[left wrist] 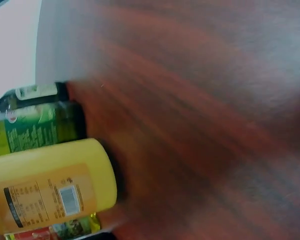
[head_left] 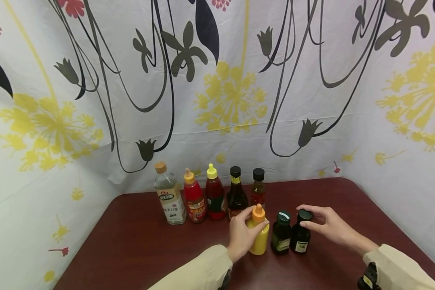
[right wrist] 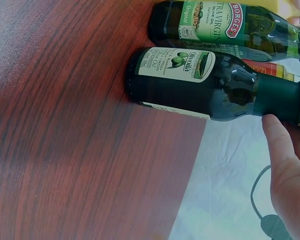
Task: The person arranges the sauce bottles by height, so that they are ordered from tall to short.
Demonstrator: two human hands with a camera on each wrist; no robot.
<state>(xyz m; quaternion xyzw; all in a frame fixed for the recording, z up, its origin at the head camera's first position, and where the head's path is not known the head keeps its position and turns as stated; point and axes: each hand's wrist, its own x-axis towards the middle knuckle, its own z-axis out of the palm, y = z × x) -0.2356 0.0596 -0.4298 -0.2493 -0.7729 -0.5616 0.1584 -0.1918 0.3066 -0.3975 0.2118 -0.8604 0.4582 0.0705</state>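
My left hand [head_left: 240,233] grips a yellow squeeze bottle [head_left: 259,242] near its shoulder, just below the orange nozzle cap. The bottle stands upright on the table, and its orange back label with a barcode faces the left wrist view. With thumb and fingers, my right hand [head_left: 330,224] pinches the capped neck of a dark olive oil bottle [right wrist: 180,85], labelled Olivoilà and upright on the table. Between the two held bottles stands another olive oil bottle [head_left: 281,238], with a green cap and a Borges label in the right wrist view.
Behind, a row holds a clear vinegar bottle [head_left: 171,203], a red squeeze bottle [head_left: 195,203], a darker red one [head_left: 215,199], a dark sauce bottle [head_left: 237,197] and a small black-capped bottle [head_left: 258,193]. A flower-patterned cloth [head_left: 217,112] hangs beyond the dark red table [head_left: 130,241].
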